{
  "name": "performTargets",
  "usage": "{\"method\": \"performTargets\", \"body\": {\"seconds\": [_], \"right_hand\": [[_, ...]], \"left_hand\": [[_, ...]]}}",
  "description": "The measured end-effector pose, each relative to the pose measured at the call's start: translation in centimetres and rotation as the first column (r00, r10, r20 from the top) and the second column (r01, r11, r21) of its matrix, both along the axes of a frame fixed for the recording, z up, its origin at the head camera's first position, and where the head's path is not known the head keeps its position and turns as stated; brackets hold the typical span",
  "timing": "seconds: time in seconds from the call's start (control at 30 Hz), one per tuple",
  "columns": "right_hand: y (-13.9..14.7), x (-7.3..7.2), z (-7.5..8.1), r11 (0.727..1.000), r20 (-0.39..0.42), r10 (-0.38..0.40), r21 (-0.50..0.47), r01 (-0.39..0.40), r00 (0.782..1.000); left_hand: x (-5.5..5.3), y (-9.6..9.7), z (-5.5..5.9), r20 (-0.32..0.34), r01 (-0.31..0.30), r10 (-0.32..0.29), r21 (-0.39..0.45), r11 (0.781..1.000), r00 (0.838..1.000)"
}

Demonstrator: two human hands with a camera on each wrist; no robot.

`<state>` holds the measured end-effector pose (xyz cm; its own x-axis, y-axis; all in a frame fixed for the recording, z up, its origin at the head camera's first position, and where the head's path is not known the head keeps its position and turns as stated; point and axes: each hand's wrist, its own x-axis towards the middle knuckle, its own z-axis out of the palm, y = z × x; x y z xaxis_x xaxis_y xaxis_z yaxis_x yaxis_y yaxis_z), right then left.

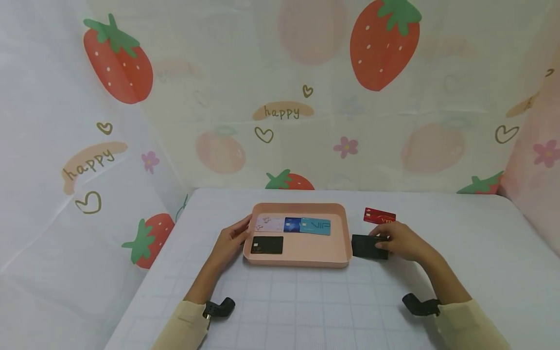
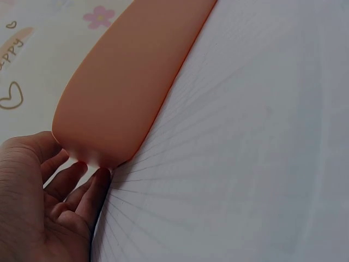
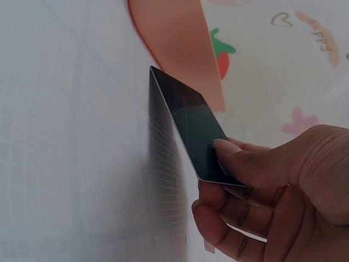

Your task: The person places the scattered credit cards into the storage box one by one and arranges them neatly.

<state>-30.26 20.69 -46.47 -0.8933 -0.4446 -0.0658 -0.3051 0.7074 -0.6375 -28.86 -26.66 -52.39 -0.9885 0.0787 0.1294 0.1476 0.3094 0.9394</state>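
A pink tray (image 1: 302,264) lies on the table, with several cards inside. Along its back are a pale patterned card (image 1: 269,224), a dark blue card (image 1: 292,224) and a teal VIP card (image 1: 316,226); a black VIP card (image 1: 267,245) is at front left. My left hand (image 1: 229,241) rests its fingertips against the tray's outer left wall. Just right of the tray, my right hand (image 1: 402,241) pinches a dark card (image 1: 366,247) between thumb and fingers. In the right wrist view the dark card (image 3: 191,128) slants above the table.
A red VIP card (image 1: 378,215) lies on the table behind my right hand. The white table (image 1: 306,306) reaches back to a strawberry-print curtain (image 1: 218,97). Each wrist wears a black device (image 1: 220,307).
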Motion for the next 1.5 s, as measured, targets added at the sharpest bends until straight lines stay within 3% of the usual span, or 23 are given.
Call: {"method": "performTargets", "body": {"seconds": [0.23, 0.87, 1.5], "right_hand": [[0.2, 0.1, 0.4, 0.999, 0.013, -0.015, -0.043, 0.016, 1.000], [1.8, 0.2, 2.1, 0.994, -0.050, -0.067, -0.091, 0.063, 0.996], [1.6, 0.5, 3.1, 0.970, 0.002, -0.104, -0.220, 0.102, 0.995]], "left_hand": [[0.0, 0.0, -0.1, 0.006, -0.003, 0.003, 0.009, 1.000, 1.000], [0.2, 0.3, 0.2, 0.004, -0.009, 0.009, -0.008, 1.000, 1.000], [0.3, 0.0, 0.2, 0.028, -0.001, 0.000, 0.037, 0.999, 1.000]]}}
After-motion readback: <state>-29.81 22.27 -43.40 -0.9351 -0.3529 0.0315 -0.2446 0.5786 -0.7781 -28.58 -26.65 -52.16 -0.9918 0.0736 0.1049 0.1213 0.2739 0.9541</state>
